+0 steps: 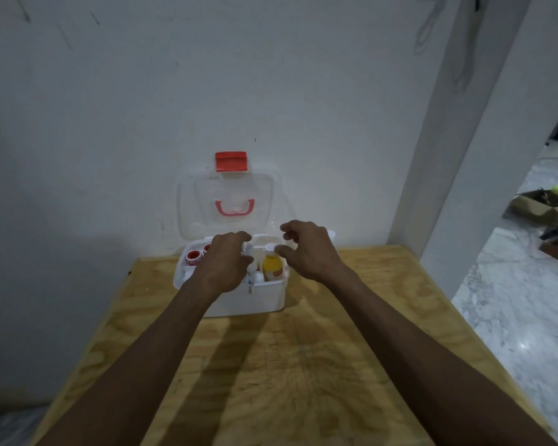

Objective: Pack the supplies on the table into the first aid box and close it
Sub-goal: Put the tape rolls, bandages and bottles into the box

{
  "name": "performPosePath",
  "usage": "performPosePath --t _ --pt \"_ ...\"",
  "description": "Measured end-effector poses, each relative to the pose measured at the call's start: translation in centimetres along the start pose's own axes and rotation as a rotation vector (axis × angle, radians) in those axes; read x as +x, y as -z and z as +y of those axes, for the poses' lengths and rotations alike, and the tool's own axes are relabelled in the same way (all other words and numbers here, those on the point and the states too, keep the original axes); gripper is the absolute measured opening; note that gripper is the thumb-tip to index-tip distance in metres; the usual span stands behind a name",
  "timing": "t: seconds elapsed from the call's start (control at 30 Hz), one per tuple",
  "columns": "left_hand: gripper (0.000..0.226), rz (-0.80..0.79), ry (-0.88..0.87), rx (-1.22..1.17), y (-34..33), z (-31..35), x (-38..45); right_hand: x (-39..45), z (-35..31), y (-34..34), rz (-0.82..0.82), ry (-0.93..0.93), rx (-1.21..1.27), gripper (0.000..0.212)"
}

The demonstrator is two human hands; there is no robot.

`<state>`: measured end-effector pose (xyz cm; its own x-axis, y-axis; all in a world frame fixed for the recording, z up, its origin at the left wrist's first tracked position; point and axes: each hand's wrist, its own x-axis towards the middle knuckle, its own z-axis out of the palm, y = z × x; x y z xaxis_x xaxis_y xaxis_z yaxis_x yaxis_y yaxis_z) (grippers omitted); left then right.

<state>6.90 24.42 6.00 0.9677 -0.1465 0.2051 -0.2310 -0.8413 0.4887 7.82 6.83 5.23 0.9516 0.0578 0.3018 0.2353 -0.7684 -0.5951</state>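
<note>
A plain room in a home or storeroom: bare white wall (142,107), plywood surface (303,365) against it, marble-patterned floor (512,317) to the right, open cardboard boxes (541,207) at far right.

Pretty dim overall, looking soft and a bit grainy. Brightening toward the marble floor (512,300) right of the table (303,365). Casting long forearm shadows down the table toward the near edge. Bending the wall (110,123) lines outward near the corners, typical wide-angle.
</note>
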Motion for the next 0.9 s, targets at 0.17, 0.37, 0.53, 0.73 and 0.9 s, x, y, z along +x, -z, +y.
performPosePath --t 0.17,0.37,0.53,0.73,0.9 --pt "0.043 0.167 -0.042 0.057 0.6 -2.3 -1.2 0.2 0.9 1.7 0.217 -0.061 -0.085 0.039" --pt "0.058 0.178 0.013 0.237 0.0 -6.3 -2.1 1.0 3.3 2.1 0.116 -0.209 -0.127 0.044" --pt "0.057 0.171 0.049 0.193 -0.3 -5.8 -3.5 0.7 4.1 1.3 0.136 -0.235 -0.128 0.038" --pt "0.074 0.137 0.061 0.271 -1.4 -7.2 -3.0 0.3 4.4 1.2 0.169 -0.220 -0.082 0.033" --pt "0.073 0.121 0.052 0.332 -1.6 -7.5 -2.7 0.6 1.7 2.6 0.220 -0.138 -0.054 0.030"
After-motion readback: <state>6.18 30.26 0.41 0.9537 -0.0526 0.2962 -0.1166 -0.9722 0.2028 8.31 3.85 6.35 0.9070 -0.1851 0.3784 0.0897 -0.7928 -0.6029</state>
